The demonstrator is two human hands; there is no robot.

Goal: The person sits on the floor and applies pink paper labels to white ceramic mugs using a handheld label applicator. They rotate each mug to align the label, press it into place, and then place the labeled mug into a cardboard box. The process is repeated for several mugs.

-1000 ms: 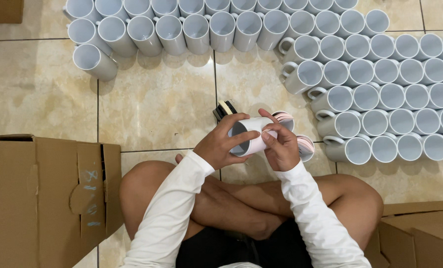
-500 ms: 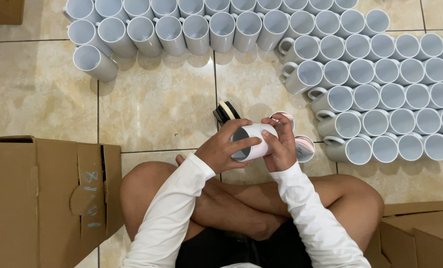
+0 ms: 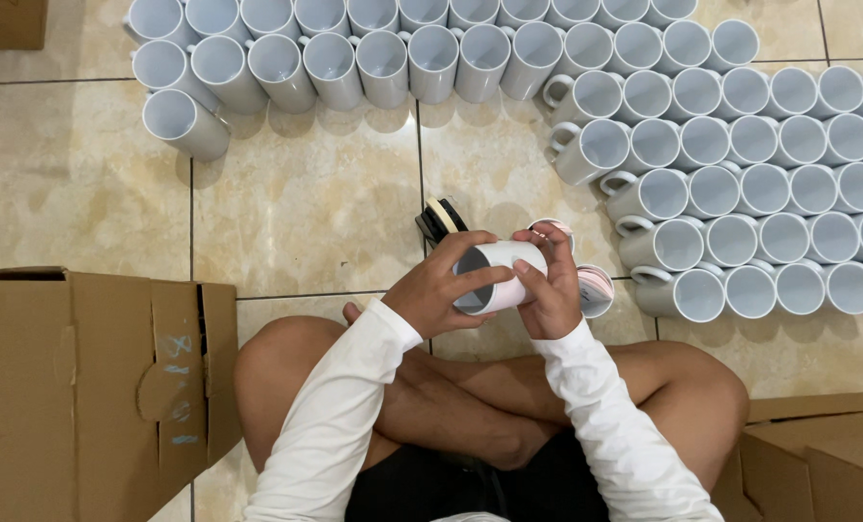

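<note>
Both hands, left hand [image 3: 438, 288] and right hand [image 3: 550, 292], fingers closed around white cylindrical ceramic mug [image 3: 496, 275] held sideways, inspecting; white mug rows [image 3: 741, 193] at 2 o'clock.

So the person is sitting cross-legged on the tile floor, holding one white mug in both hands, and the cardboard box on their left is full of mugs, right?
Not quite. The head view shows the cardboard box closed, so its contents are hidden. The rest holds: left hand and right hand hold one white mug over the tile floor.

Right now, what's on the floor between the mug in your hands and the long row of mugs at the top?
In the head view, only a black tape dispenser lies between the held mug and the top row of mugs; otherwise bare tile.
</note>
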